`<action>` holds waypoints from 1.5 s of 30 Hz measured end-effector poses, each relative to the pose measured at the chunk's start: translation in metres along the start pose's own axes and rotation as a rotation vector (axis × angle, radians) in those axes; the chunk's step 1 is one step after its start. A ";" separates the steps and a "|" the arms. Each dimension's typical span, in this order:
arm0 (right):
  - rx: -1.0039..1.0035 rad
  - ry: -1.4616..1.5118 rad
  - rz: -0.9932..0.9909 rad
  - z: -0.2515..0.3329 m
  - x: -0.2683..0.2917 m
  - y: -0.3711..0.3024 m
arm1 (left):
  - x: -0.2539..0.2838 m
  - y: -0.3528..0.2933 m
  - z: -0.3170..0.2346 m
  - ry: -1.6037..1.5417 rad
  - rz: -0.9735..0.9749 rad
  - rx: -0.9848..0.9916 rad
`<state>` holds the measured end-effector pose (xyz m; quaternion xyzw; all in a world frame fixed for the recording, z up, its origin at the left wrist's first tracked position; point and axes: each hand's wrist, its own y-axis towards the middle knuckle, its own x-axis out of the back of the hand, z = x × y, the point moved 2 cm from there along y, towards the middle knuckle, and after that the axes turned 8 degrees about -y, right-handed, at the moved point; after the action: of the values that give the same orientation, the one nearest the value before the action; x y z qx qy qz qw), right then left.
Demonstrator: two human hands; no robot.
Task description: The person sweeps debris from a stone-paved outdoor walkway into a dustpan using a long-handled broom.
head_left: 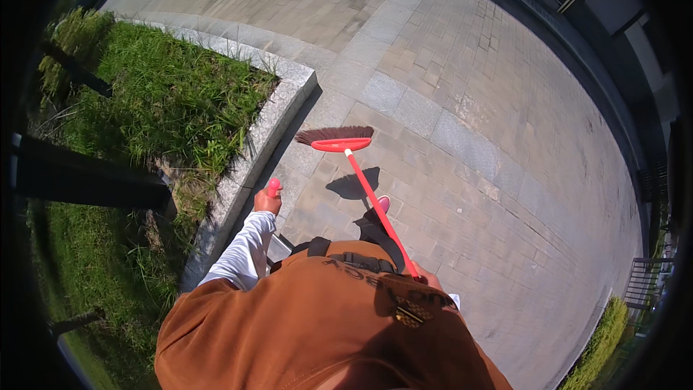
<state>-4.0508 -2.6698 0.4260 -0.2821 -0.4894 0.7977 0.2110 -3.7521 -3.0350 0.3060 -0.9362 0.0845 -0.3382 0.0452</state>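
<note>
My right hand [429, 276] is closed round the red stick of a broom [375, 206], low in the view near my waist. The broom's head, red with dark brown bristles, is held out ahead of me, its shadow on the paving nearer to my feet. On the left, my left hand [267, 202] grips an upright handle with a rounded red end [273, 185]. Below that hand a pale, flat-edged piece [279, 248] shows in part; whether it belongs to the handle I cannot tell. My white sleeve covers the left forearm.
A raised planter with a granite kerb [289, 90] runs along my left, full of grass [173, 76] and dark trunks [86, 173]. Brick paving [505, 166] spreads ahead and right. A dark wall base [570, 43] borders the far right. One pink shoe [383, 204] shows below me.
</note>
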 end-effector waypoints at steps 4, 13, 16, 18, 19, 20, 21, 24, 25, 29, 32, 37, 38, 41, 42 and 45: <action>0.408 -0.445 0.039 0.076 0.064 0.070 | -0.037 0.047 -0.022 0.097 -0.045 0.057; 0.306 -1.065 -0.168 0.311 0.088 0.139 | -0.116 0.147 -0.078 0.064 -0.079 0.135; 0.323 -1.002 -0.144 0.366 0.085 0.180 | -0.144 0.203 -0.088 0.079 -0.049 0.257; 0.402 -0.939 -0.127 0.387 0.098 0.215 | -0.156 0.244 -0.099 0.029 -0.040 0.325; 0.434 -0.902 -0.114 0.401 0.100 0.226 | -0.159 0.269 -0.105 0.000 -0.043 0.346; 0.448 -0.853 -0.091 0.421 0.093 0.235 | -0.163 0.292 -0.101 0.085 -0.037 0.288; 0.461 -0.804 -0.068 0.440 0.088 0.244 | -0.169 0.320 -0.098 0.079 -0.061 0.355; 0.339 -0.837 -0.148 0.492 0.081 0.271 | -0.173 0.386 -0.132 0.022 -0.074 0.407; 0.254 -0.835 -0.162 0.513 0.072 0.275 | -0.173 0.403 -0.126 -0.001 -0.083 0.386; 0.336 -0.858 -0.144 0.576 0.077 0.340 | -0.178 0.482 -0.142 -0.108 -0.096 0.415; 0.340 -1.007 -0.132 0.657 0.055 0.362 | -0.188 0.534 -0.169 -0.093 -0.150 0.443; 0.350 -1.139 -0.049 0.803 0.021 0.425 | -0.210 0.625 -0.209 -0.010 -0.215 0.434; 0.373 -1.200 -0.021 0.837 0.006 0.435 | -0.209 0.641 -0.235 -0.045 -0.223 0.501; 0.519 -1.319 0.066 0.917 -0.024 0.471 | -0.228 0.694 -0.259 -0.026 -0.241 0.397; 0.574 -1.371 0.084 0.947 -0.042 0.484 | -0.231 0.711 -0.264 -0.039 -0.248 0.422; 0.391 -1.494 0.143 1.054 -0.118 0.480 | -0.238 0.760 -0.281 0.070 -0.257 0.415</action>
<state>-4.6833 -3.6472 0.4047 0.3421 -0.3330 0.8598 -0.1810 -4.2090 -3.7439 0.2647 -0.8976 -0.1049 -0.3836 0.1903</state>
